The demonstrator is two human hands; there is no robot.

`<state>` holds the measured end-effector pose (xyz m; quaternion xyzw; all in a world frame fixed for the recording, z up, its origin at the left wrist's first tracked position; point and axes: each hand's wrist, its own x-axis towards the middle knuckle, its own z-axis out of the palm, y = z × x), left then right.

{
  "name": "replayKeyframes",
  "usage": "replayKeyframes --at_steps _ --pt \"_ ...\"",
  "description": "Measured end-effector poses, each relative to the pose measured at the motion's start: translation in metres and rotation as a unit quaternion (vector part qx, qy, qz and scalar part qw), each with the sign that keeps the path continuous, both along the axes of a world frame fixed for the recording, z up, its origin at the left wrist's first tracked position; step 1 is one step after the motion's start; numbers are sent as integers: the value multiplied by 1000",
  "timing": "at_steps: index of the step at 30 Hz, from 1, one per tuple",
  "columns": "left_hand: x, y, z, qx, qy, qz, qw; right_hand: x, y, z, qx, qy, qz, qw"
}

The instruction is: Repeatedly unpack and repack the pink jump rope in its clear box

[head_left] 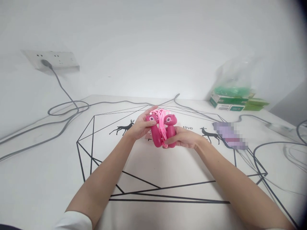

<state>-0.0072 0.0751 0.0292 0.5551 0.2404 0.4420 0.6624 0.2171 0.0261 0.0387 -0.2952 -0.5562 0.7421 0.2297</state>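
A pink skipping rope (162,127) with two magenta animal-faced handles is held upright above the white table (48,179). Its light pink cord is bundled between and behind the handles. My left hand (141,126) grips the left handle near its head, fingers curled round it. My right hand (182,137) pinches the lower part of the right handle, thumb on the front. Both handles stand side by side, touching.
Black line art with deer figures covers the tabletop. Grey cables (64,108) loop at the left from a wall socket (52,60). Green boxes under a plastic bag (236,95) sit at the back right. More cables (275,150) lie at the right, beside a blurred purple item (230,135).
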Motion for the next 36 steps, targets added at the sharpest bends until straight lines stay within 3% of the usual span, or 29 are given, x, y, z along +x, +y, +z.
replayKeyframes --at_steps 16,30,36 --pt "2 0 2 15 9 12 1000 -3 -3 0 -13 19 -13 1000" --pt "36 -18 15 60 -45 108 991 -8 -9 10 -1 17 -108 994" --pt "35 -19 17 8 -21 87 996 -1 -5 12 10 -35 -117 992"
